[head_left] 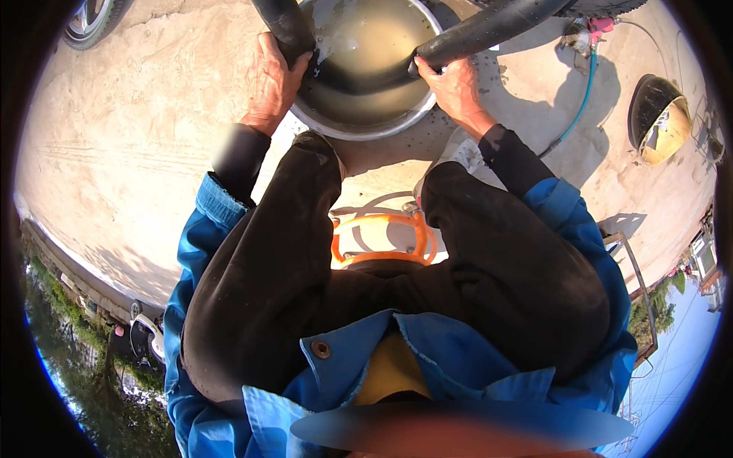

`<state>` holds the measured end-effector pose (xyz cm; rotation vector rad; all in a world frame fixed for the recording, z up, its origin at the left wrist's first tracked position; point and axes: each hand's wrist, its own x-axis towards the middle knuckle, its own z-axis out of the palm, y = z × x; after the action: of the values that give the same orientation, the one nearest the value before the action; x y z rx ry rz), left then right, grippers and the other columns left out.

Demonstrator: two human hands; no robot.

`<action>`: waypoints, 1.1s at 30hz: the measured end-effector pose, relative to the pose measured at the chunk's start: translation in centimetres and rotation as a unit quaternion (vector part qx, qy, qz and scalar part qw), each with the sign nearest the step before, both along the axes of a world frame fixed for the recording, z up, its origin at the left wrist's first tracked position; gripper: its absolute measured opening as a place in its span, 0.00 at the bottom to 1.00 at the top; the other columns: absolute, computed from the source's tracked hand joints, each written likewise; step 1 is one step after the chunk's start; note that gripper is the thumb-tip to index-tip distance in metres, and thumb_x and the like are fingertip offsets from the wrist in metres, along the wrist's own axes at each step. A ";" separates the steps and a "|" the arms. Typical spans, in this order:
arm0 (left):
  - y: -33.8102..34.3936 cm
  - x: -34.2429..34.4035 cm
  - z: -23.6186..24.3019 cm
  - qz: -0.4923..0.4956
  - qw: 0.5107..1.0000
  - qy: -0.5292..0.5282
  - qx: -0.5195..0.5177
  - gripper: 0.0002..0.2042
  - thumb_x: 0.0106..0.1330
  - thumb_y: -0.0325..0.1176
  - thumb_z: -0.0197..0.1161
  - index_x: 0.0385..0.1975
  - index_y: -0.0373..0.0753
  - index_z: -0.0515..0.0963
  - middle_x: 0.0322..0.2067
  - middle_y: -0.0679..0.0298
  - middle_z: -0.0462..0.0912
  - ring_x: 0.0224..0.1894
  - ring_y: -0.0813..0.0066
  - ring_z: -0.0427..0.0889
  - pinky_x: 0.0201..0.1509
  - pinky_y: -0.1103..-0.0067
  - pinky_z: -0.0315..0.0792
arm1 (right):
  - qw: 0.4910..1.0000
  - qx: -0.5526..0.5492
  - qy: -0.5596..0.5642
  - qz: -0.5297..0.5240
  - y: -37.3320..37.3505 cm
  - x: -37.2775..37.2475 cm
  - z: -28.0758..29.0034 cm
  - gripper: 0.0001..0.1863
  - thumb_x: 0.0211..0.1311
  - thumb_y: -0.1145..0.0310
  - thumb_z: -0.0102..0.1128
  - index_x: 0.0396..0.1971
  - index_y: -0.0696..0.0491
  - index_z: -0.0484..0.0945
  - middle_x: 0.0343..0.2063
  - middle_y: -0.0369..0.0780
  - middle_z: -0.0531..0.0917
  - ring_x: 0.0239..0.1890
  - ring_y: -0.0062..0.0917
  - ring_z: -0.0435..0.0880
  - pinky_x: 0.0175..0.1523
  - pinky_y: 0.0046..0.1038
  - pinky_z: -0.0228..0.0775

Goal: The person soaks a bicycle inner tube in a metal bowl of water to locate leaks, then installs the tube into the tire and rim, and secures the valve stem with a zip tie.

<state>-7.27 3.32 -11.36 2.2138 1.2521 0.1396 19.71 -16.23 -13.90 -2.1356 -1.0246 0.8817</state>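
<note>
A thick black inner tube [496, 34] bends down into a round metal basin [357, 136] of cloudy water in front of me. Its middle stretch lies under the water, and both ends run out past the top edge of the view. My left hand [272, 88] is closed around the tube at the basin's left side, the thumb pressing on the rubber. Across the basin, my right hand [456, 90] grips the other side of the tube at the rim, fingers partly hidden beneath it.
I sit on a low orange-framed stool [378, 220]. Right of the basin, a teal hose [586, 99] runs from a pink-handled fitting [601, 26]. Beyond it lies a black and yellow rounded shell [663, 120]. A wheel [93, 23] stands far left, and a tyre [611, 8] far right.
</note>
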 end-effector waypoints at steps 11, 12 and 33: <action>0.0 -0.2 0.0 -0.004 1.000 -0.014 -0.002 0.27 0.65 0.42 0.75 0.50 0.31 0.67 0.46 0.39 0.80 0.47 0.35 0.82 0.50 0.55 0.78 | 1.000 -0.015 -0.007 0.021 -0.2 0.2 -0.3 0.22 0.61 0.59 0.76 0.48 0.57 0.81 0.47 0.48 0.86 0.52 0.44 0.84 0.59 0.42 0.76; 0.0 -0.2 0.0 -0.005 1.000 -0.011 -0.001 0.27 0.66 0.42 0.75 0.50 0.31 0.67 0.46 0.39 0.80 0.48 0.35 0.82 0.50 0.55 0.78 | 0.999 -0.015 -0.017 0.025 -0.2 0.2 -0.3 0.22 0.61 0.59 0.76 0.48 0.57 0.81 0.47 0.48 0.86 0.52 0.44 0.84 0.59 0.42 0.76; 1.9 -2.0 4.1 0.105 0.968 -0.076 -0.214 0.31 0.64 0.51 0.78 0.54 0.34 0.72 0.41 0.56 0.78 0.40 0.67 0.77 0.45 0.69 0.76 | 0.982 0.036 0.156 -0.098 -4.0 1.1 6.5 0.39 0.60 0.66 0.79 0.65 0.61 0.65 0.58 0.49 0.74 0.55 0.35 0.79 0.62 0.36 0.74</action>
<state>-9.25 5.22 -7.25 1.6719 1.2898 0.1076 20.76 -20.23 -7.37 -1.9223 -0.6656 1.0256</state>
